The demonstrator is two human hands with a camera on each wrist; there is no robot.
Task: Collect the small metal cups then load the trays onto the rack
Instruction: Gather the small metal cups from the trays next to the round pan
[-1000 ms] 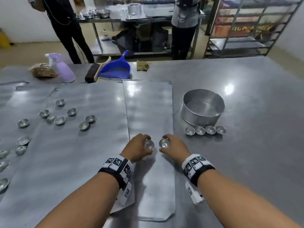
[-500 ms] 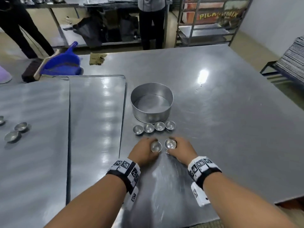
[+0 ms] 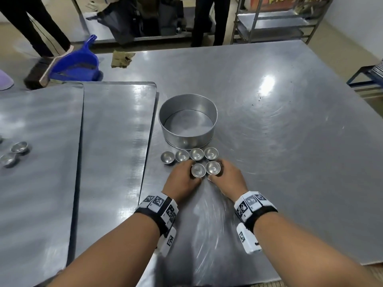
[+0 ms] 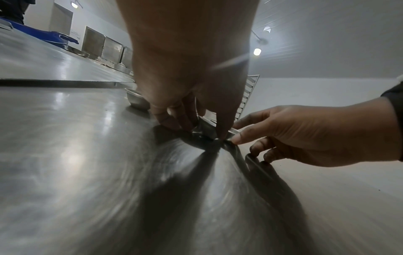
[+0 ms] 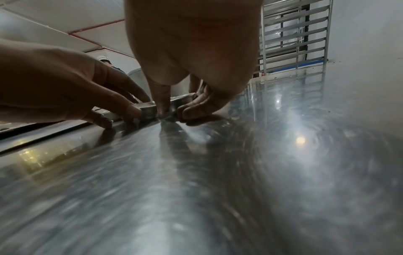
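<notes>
My left hand (image 3: 191, 172) pinches a small metal cup (image 3: 198, 170) and my right hand (image 3: 218, 171) pinches another (image 3: 212, 168). Both cups sit side by side, low on the steel table (image 3: 279, 152). They are just in front of a row of several like cups (image 3: 196, 153), which lines the near side of a round metal pan (image 3: 187, 121). The right wrist view shows fingertips (image 5: 162, 110) down around the cup's rim (image 5: 182, 100). Two flat trays (image 3: 116, 141) lie to the left. The far left tray (image 3: 41, 172) carries two more cups (image 3: 19, 147).
A blue dustpan (image 3: 76, 65), a brush and a folded cloth (image 3: 122, 58) lie at the table's far edge. People's legs stand beyond it by a steel shelf unit (image 3: 275, 23). A slatted tray rack (image 5: 292, 43) stands off to the right. The table's near edge runs close below my forearms.
Both hands moved right with their cups, off the flat tray and onto the bare table, ending just before the row of cups by the round pan. My view turned right with them.
</notes>
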